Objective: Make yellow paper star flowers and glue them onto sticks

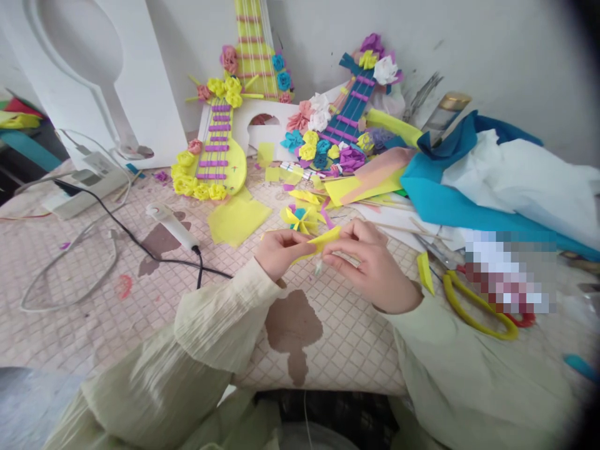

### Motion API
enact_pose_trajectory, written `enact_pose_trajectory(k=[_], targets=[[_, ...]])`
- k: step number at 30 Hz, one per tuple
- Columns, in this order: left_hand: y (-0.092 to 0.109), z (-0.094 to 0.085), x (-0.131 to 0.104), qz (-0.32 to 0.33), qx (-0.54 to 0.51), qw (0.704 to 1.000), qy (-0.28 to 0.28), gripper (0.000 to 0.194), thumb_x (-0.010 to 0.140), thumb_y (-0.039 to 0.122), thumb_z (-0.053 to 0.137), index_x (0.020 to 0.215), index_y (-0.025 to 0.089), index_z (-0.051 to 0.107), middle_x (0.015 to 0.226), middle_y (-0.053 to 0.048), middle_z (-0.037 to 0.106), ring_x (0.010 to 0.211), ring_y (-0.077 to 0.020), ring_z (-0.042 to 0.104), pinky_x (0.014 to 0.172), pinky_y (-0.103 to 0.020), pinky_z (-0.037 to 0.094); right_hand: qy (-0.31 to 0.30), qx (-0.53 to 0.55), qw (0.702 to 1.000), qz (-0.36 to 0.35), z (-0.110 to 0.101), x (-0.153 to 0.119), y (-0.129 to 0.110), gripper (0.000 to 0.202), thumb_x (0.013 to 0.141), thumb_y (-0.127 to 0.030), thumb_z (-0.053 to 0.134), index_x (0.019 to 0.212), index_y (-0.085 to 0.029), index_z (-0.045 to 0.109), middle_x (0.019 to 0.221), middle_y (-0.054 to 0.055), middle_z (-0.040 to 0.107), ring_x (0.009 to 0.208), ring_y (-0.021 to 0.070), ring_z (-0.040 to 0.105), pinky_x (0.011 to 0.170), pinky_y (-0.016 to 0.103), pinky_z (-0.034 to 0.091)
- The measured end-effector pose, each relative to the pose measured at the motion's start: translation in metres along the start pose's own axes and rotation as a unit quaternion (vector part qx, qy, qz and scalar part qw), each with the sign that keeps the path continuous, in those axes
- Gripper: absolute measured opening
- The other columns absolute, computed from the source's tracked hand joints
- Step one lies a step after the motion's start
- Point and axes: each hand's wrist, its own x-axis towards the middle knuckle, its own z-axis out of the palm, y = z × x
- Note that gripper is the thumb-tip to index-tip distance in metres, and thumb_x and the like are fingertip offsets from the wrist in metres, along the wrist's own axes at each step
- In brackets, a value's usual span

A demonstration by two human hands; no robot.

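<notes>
Between my two hands, near the middle of the view, is a narrow folded piece of yellow paper (324, 239). My left hand (282, 251) pinches its left end between thumb and fingers. The fingers of my right hand (368, 257) are bent around its right end. Just beyond my hands lies a yellow paper flower with a blue-green centre (300, 219). Square yellow sheets (239, 219) rest on the table to the left of it. A small pale object (319, 269) shows just under the yellow piece, too small to make out.
Paper-flower-trimmed instrument models (220, 156) stand at the back. A white glue gun (171, 226) and cables lie left, beside a power strip (84, 184). Yellow-handled scissors (478, 309) lie right, below blue paper (469, 203). The patterned tabletop (347, 350) ends near my body.
</notes>
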Motion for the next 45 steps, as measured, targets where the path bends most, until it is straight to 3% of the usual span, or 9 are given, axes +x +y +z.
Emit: enact_pose_trajectory(k=[11,36,45], targets=[[-0.0013,0.0009,-0.0002,0.02,0.009,0.998,-0.056,0.011,0.054,0.021,0.071,0.054,0.013,0.064,0.065,-0.002,0.066,0.063,-0.0114,0.058,0.066,-0.026,0.046,0.003,-0.008,0.999,0.032,0.0035,0.0015,0.0008,0.009,0.077,-0.024,0.055,0.073,-0.022,0.063,0.075,0.002,0.047,0.078,0.0184,0.045,0.069,0.036,0.031],[-0.0048,-0.0012,0.0007,0.0,0.002,0.999,-0.055,0.007,0.054,0.02,0.072,0.056,0.015,0.067,0.059,0.0,0.066,0.056,-0.0096,0.058,0.061,-0.023,0.045,0.042,0.028,0.997,0.058,0.0084,0.0001,-0.0024,0.006,0.075,-0.022,0.055,0.073,-0.022,0.061,0.072,0.002,0.051,0.083,0.0204,0.049,0.072,0.037,0.034],[-0.0068,-0.0017,0.0025,-0.019,-0.033,0.997,-0.069,0.01,0.052,0.021,0.073,0.058,0.015,0.068,0.063,-0.001,0.067,0.064,-0.0126,0.06,0.068,-0.027,0.046,0.068,0.022,0.995,0.066,0.009,-0.0003,-0.0041,0.007,0.074,-0.023,0.056,0.071,-0.021,0.061,0.071,0.002,0.053,0.079,0.019,0.05,0.071,0.036,0.034]])
